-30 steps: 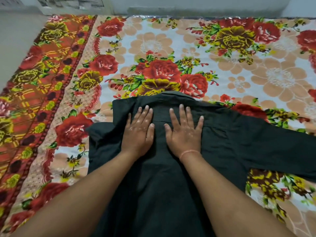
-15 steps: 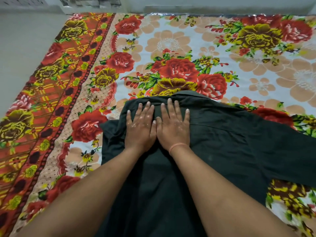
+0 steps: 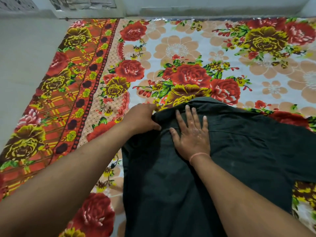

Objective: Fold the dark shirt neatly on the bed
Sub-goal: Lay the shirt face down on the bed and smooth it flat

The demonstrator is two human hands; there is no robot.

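Observation:
The dark shirt (image 3: pixel 239 151) lies flat on the bed, collar end away from me, its right sleeve spread out to the right edge of view. My right hand (image 3: pixel 192 134) rests flat on the shirt just below the collar, fingers spread, a thin orange band at the wrist. My left hand (image 3: pixel 142 118) is at the shirt's upper left corner, its fingers curled onto the folded edge of the cloth there, thumb on top. My forearms cover part of the shirt's lower body.
The bed carries a floral sheet (image 3: pixel 188 53) with red and yellow roses and an orange patterned border (image 3: pixel 56 100) on the left. Grey floor (image 3: pixel 22 65) lies beyond the left edge, and a wall (image 3: pixel 205 6) runs along the far side.
My left hand slid left off the shirt's chest to its upper left corner and closed on the edge. My right hand stayed flat near the collar. The view shifted left.

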